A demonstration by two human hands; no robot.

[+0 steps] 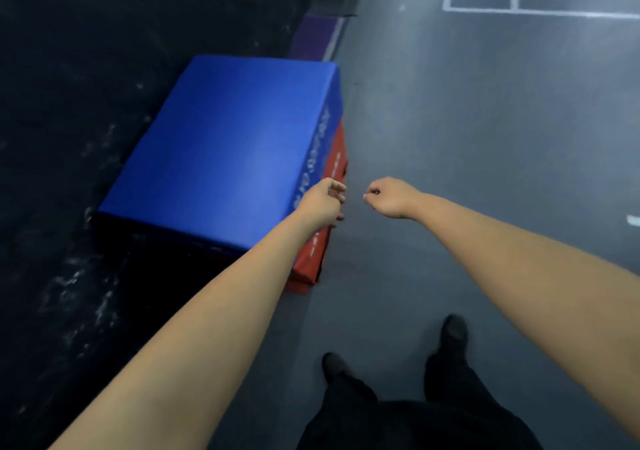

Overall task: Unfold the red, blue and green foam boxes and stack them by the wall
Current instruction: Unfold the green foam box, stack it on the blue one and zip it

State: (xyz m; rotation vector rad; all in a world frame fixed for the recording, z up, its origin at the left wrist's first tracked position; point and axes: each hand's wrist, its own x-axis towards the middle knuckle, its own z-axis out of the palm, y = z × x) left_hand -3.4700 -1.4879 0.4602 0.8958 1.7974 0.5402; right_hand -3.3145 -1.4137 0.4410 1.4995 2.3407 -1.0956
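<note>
From the head view, the blue box [228, 144] lies on top of the red box [325, 214], the pair set against the dark wall [69, 103] at the left. Only the right-hand side of the red one shows, as a strip under the blue one's lettered edge. The long axis of the stack runs from near left to far right, along the wall. No green box is in sight.

The left hand [323, 202] is at the stack's near right edge, its fingers loosely curled and spread over the seam where blue meets red; I cannot tell whether they touch it, and they grip nothing. The right hand [391, 196] hangs just to the right over the bare grey floor [485, 138], fingers curled into a loose, empty fist.

The left hand is the nearer to the stack, which lies to its left and far side. I judge the green box is still to be fetched.
</note>
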